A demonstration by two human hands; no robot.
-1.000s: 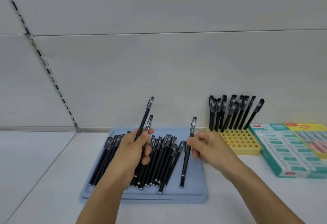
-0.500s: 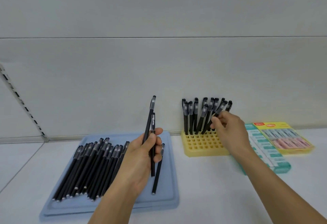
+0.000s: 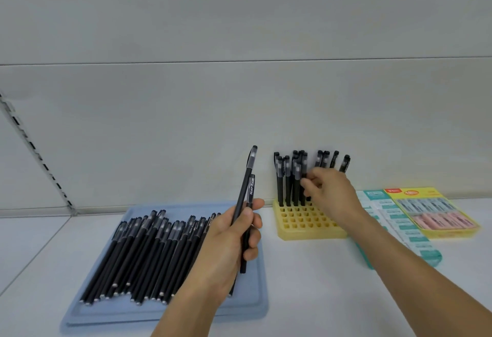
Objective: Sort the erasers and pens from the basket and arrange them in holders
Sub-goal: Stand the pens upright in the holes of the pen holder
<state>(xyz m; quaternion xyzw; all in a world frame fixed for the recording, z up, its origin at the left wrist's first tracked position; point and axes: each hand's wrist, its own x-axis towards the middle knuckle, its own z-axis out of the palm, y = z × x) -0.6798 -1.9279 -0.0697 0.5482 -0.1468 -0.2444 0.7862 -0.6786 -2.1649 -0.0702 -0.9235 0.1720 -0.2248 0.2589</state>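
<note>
My left hand (image 3: 234, 241) grips two black pens (image 3: 246, 190) upright over the right side of the blue tray (image 3: 255, 307). Several more black pens (image 3: 149, 251) lie side by side in that tray. My right hand (image 3: 330, 193) reaches over the yellow grid holder (image 3: 306, 227) and pinches a black pen (image 3: 303, 177) standing among several pens in the back rows. The holder's front rows of holes stand open.
A teal box of erasers (image 3: 407, 233) and a yellow box of pink and grey erasers (image 3: 436, 211) lie right of the holder. A white wall rises close behind. A slotted shelf rail (image 3: 34, 155) runs along the left.
My right hand carried a pen from the tray over to the yellow holder and now sets it among the standing pens. The view shifted right; my left hand kept its two pens.
</note>
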